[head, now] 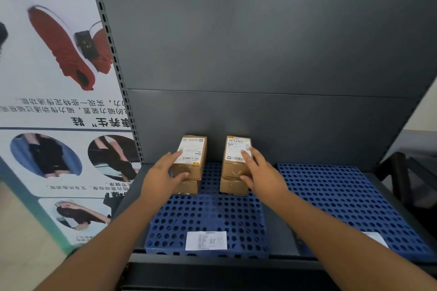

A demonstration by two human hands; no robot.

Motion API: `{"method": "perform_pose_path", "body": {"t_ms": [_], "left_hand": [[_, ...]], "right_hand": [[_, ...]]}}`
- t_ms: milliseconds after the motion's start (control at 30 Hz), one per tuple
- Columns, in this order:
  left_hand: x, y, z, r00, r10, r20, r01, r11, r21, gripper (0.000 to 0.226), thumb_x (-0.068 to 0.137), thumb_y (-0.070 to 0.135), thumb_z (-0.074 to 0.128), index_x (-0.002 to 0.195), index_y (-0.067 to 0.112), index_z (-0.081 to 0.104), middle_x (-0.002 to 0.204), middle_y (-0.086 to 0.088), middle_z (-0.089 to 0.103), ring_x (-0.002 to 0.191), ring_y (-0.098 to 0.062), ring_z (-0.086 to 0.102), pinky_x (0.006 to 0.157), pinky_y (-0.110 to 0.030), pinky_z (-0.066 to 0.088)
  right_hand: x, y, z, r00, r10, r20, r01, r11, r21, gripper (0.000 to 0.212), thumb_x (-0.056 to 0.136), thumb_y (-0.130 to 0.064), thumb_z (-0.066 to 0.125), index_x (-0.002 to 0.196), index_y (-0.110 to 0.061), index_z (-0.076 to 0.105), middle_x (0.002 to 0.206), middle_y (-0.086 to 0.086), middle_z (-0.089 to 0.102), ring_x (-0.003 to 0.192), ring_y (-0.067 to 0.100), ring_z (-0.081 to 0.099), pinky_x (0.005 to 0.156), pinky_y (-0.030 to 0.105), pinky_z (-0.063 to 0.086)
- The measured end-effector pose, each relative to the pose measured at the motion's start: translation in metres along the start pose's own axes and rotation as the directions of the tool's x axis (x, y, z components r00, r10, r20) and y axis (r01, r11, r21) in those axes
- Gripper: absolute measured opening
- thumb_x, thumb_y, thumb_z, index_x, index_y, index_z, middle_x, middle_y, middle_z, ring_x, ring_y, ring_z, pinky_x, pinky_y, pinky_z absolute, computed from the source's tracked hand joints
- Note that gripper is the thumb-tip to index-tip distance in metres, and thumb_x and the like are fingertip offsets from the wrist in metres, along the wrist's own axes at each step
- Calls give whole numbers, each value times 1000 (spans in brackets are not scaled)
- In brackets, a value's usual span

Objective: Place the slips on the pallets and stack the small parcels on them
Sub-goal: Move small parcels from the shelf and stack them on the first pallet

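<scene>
Left hand (163, 173) grips left top parcel (192, 152), right hand (262, 172) right top parcel (236, 147) (2 stacks); slip (206, 240) nearer, poster (59, 101) leftward.

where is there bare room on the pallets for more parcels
Right blue perforated plastic pallet: bare behind its white paper slip. Left pallet: free between its slip and the brown cardboard parcels; crowded at the back.
</scene>
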State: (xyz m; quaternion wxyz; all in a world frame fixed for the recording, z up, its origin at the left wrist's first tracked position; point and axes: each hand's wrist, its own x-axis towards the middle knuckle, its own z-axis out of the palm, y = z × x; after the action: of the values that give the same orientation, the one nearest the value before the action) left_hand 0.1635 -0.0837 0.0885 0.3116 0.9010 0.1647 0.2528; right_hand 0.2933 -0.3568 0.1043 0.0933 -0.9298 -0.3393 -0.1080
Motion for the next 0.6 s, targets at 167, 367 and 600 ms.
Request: {"method": "perform_pose_path", "body": {"t_ms": [167, 367, 600], "left_hand": [[0, 16, 0, 998, 37, -57, -32, 996, 82, 66, 79, 43, 77, 139, 35, 51, 153, -2, 38, 137, -21, 39, 104, -38, 38], [-2, 65, 15, 986, 141, -93, -131, 986, 106, 59, 77, 35, 81, 131, 23, 61, 143, -7, 50, 130, -27, 46, 105, -44, 40], [-17, 179, 68, 914, 404, -37, -401, 913, 71, 53, 75, 32, 83, 124, 21, 65, 131, -2, 59, 120, -22, 53, 102, -40, 41]], "right_hand": [[-9, 13, -10, 1000, 11, -12, -11, 999, 33, 71, 97, -47, 47, 154, -29, 9, 162, -2, 6, 130, 24, 43, 89, 34, 52], [-43, 51, -33, 997, 68, -21, -68, 997, 35, 72, 97, -48, 47, 154, -31, 7, 162, -2, 9, 139, 24, 33, 99, 36, 47], [-119, 138, -88, 980, 174, -92, -181, 981, -65, 74, 97, -54, 42, 155, -27, 3, 161, 0, 16, 146, 24, 17, 116, 43, 24]]}}
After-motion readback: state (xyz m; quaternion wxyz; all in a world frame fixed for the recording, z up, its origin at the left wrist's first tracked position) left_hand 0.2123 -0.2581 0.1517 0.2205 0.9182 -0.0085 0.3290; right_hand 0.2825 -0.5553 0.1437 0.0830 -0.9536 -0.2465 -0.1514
